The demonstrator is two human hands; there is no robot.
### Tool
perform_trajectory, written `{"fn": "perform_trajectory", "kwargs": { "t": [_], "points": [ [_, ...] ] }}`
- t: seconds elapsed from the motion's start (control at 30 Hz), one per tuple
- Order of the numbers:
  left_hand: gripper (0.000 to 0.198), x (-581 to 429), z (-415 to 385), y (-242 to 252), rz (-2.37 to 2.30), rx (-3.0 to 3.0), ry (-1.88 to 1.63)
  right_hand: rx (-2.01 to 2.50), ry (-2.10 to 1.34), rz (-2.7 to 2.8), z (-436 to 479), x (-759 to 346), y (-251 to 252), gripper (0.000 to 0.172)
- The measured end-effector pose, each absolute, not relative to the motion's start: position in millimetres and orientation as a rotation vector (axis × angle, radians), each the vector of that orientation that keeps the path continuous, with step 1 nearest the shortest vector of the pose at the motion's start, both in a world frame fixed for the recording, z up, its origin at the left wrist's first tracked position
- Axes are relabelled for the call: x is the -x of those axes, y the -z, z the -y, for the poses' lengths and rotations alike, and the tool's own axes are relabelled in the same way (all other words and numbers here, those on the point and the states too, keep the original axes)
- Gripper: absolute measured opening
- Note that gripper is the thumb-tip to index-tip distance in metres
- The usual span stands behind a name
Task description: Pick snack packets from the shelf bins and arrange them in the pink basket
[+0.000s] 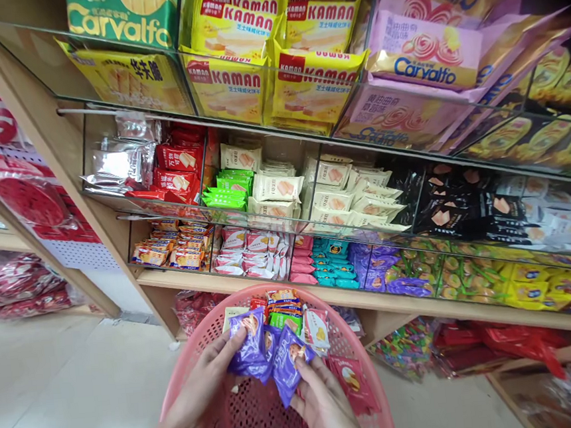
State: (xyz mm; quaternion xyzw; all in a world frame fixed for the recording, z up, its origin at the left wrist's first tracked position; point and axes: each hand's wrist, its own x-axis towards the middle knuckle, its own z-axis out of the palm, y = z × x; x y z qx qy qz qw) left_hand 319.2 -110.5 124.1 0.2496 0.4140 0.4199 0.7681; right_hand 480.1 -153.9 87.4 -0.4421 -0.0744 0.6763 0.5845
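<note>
Both hands are over a pink perforated plastic basket (376,392). My left hand (204,374) pinches a purple snack packet (250,350) between thumb and fingers. Another purple packet (288,373) is gripped by my right hand (324,397), its thumb on the front. A third purple packet shows partly between these two; which hand holds it I cannot tell. Behind them in the basket lie an orange packet (283,301), a green packet (285,322), a white packet (317,328) and a dark pink packet (350,381).
Ahead stands a wooden shelf (424,308) with clear compartments of small wrapped snacks. Purple packets (380,265) fill one lower compartment, beside teal packets (332,263). Larger yellow packs (234,78) sit higher up. Bagged goods (407,350) lie under the bottom board.
</note>
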Motion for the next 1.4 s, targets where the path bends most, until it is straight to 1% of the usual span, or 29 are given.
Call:
{"fn": "perform_trajectory", "kwargs": {
  "t": [0.17, 0.3, 0.4, 0.53, 0.63, 0.8, 0.87, 0.97, 1.03, 1.1, 1.27, 1.33, 1.4],
  "points": [
    [0.046, -309.1, 107.1, -126.4, -0.936, -0.655, -0.927, 1.079, -1.558, 0.175, 154.3, -481.1, -87.4, 0.051],
    [0.041, -316.3, 114.5, -132.6, -0.925, -0.838, -0.89, 1.012, -1.566, 0.173, 157.6, -473.3, -81.8, 0.043],
    [0.04, -326.1, 120.3, -131.9, -0.929, -0.923, -0.894, 0.976, -1.59, 0.134, 162.2, -465.5, -70.4, 0.041],
    [0.041, -333.4, 124.2, -119.8, -0.896, -0.968, -0.934, 0.971, -1.613, 0.031, 169.8, -459.8, -52.8, 0.034],
    [0.039, -332.7, 128.4, -106.1, -0.948, -1.084, -0.882, 0.975, -1.661, -0.027, 176.4, -457.6, -42.5, 0.028],
    [0.052, -327.0, 141.0, -86.8, -1.313, -1.434, -0.672, 0.95, -1.695, -0.149, 187.5, -450.1, -25.0, 0.031],
    [0.049, -325.7, 144.3, -82.8, -1.31, -1.552, -0.652, 0.986, -1.696, -0.178, 191.1, -446.4, -15.9, 0.032],
    [0.043, -325.6, 145.7, -79.9, -1.21, -1.752, -0.626, 1.068, -1.706, -0.166, 195.5, -442.7, -4.2, 0.038],
    [0.046, -326.4, 145.7, -79.4, -1.207, -1.869, -0.542, 1.103, -1.707, -0.169, 197.8, -441.8, -0.3, 0.042],
    [0.053, -328.7, 146.5, -81.1, -1.266, -1.952, -0.376, 1.098, -1.696, -0.176, 199.3, -441.7, -0.1, 0.043],
    [0.083, -342.6, 153.8, -90.8, -1.395, -2.017, 0.191, 1.036, -1.644, -0.091, 200.0, -439.8, -5.0, 0.041],
    [0.085, -348.9, 157.6, -90.3, -1.427, -2.021, 0.3, 1.039, -1.614, -0.071, 200.6, -437.8, -3.1, 0.043],
    [0.085, -353.0, 161.0, -85.3, -1.459, -2.058, 0.335, 1.056, -1.602, -0.114, 202.4, -436.0, 1.9, 0.045]
  ]
}}
